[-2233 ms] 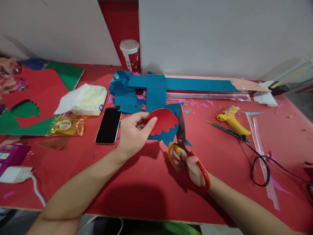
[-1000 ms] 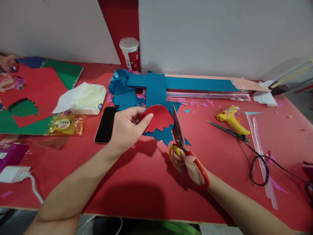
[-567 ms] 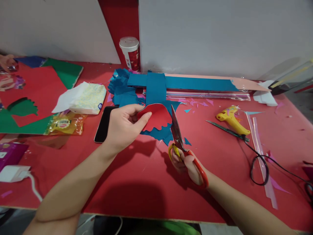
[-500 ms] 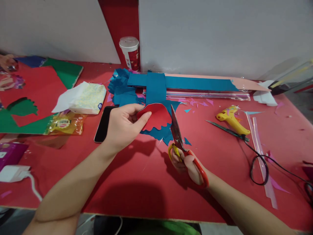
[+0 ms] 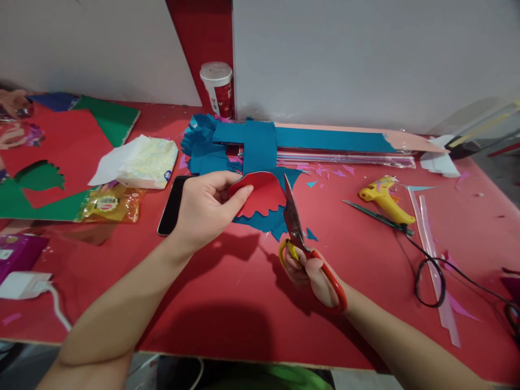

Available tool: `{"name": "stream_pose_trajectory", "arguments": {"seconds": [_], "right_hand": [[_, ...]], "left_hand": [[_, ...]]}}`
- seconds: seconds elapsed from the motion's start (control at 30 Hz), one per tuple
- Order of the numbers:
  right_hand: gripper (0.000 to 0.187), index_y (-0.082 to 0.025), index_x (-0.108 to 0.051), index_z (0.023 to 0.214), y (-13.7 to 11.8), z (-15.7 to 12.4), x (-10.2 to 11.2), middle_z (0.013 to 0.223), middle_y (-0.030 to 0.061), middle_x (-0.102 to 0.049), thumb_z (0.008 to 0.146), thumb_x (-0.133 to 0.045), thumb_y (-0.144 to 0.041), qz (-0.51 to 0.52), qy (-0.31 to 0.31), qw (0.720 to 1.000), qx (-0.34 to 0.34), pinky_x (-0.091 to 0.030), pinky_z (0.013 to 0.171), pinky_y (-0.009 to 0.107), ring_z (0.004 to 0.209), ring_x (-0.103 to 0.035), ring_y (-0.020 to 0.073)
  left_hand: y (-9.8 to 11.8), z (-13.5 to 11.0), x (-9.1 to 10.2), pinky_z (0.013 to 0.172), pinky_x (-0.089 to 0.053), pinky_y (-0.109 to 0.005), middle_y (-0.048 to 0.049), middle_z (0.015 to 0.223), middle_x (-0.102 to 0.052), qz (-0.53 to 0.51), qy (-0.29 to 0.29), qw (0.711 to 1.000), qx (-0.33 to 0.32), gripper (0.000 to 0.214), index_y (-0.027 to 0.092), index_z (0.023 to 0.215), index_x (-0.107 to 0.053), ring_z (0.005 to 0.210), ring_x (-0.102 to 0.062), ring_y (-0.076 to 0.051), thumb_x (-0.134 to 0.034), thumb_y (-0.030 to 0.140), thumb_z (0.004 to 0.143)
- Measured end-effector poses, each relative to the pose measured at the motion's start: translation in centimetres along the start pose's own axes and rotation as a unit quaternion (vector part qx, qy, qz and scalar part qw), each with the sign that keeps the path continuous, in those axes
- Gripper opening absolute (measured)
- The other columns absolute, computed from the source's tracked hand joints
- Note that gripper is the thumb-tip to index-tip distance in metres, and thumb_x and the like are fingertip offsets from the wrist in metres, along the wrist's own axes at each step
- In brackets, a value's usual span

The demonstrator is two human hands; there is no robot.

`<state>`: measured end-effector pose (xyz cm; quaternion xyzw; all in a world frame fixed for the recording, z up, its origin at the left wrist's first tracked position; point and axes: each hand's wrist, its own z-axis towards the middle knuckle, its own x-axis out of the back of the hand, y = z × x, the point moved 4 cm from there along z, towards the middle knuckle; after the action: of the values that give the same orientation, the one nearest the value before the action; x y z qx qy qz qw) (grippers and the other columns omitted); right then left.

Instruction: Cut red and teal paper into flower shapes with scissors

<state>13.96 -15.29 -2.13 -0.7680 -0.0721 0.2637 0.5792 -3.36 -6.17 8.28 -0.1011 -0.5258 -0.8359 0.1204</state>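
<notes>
My left hand (image 5: 205, 208) pinches a rounded red paper piece (image 5: 263, 194) with a scalloped lower edge, laid over a blue paper piece (image 5: 268, 222), a little above the red table (image 5: 227, 303). My right hand (image 5: 311, 271) grips scissors (image 5: 300, 238) with one yellow and one red handle. Their blades point up and away, and touch the right edge of the red and blue papers.
A black phone (image 5: 173, 208) lies just left of my left hand. Behind are blue paper scraps (image 5: 207, 149), a long blue strip (image 5: 325, 140), a cup (image 5: 217, 86), a tissue pack (image 5: 138, 162) and a snack bag (image 5: 108, 205). To the right lie a yellow glue gun (image 5: 384, 197) with its black cord (image 5: 430, 276) and clear sticks (image 5: 436, 271).
Both hands, the papers and the scissors have drifted a little to the left. The scissors' blades have come closer together at the paper's right edge.
</notes>
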Motion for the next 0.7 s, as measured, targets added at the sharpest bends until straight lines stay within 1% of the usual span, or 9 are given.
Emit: {"name": "stream_pose_trajectory", "arguments": {"seconds": [0.17,0.33,0.53,0.7], "right_hand": [[0.059,-0.021,-0.033,0.068,0.33,-0.01,-0.18,0.054,-0.0085,-0.022,0.063,-0.045,-0.078,0.034,-0.029,0.999,-0.020,-0.010,0.035,0.020,0.042,-0.010,0.0047],[0.059,-0.021,-0.032,0.067,0.10,-0.07,-0.30,0.055,-0.0082,-0.020,0.063,-0.046,-0.078,0.043,-0.024,0.999,-0.023,-0.009,0.035,0.020,0.043,-0.010,0.0046],[0.060,-0.021,-0.032,0.067,-0.05,-0.03,-0.30,0.055,-0.0080,-0.021,0.062,-0.047,-0.079,0.035,-0.017,0.999,-0.016,-0.011,0.034,0.020,0.042,-0.012,0.0043],[0.061,-0.021,-0.031,0.066,-0.06,0.01,-0.28,0.053,-0.0082,-0.022,0.060,-0.045,-0.080,0.024,-0.012,0.999,-0.024,-0.011,0.034,0.020,0.040,-0.014,0.0041]], "left_hand": [[-0.23,0.17,-0.12,0.043,-0.045,-0.017,0.0020,0.064,-0.067,-0.019,-0.015,1.000,0.010,0.003,0.018,0.071,-0.068,0.051,-0.058,-0.008,-0.066,0.020,0.070],[-0.13,0.25,-0.20,0.042,-0.044,-0.013,0.0030,0.064,-0.067,-0.046,-0.027,0.999,-0.003,0.002,0.018,0.071,-0.067,0.051,-0.058,-0.006,-0.066,0.018,0.070],[-0.01,0.05,-0.03,0.041,-0.043,-0.013,0.0042,0.062,-0.066,-0.004,-0.008,1.000,-0.005,0.003,0.018,0.071,-0.068,0.050,-0.058,-0.006,-0.066,0.017,0.069],[0.08,0.01,0.02,0.041,-0.044,-0.013,0.0038,0.063,-0.067,0.011,-0.014,1.000,0.002,0.005,0.018,0.073,-0.068,0.050,-0.058,-0.006,-0.066,0.019,0.070]]}}
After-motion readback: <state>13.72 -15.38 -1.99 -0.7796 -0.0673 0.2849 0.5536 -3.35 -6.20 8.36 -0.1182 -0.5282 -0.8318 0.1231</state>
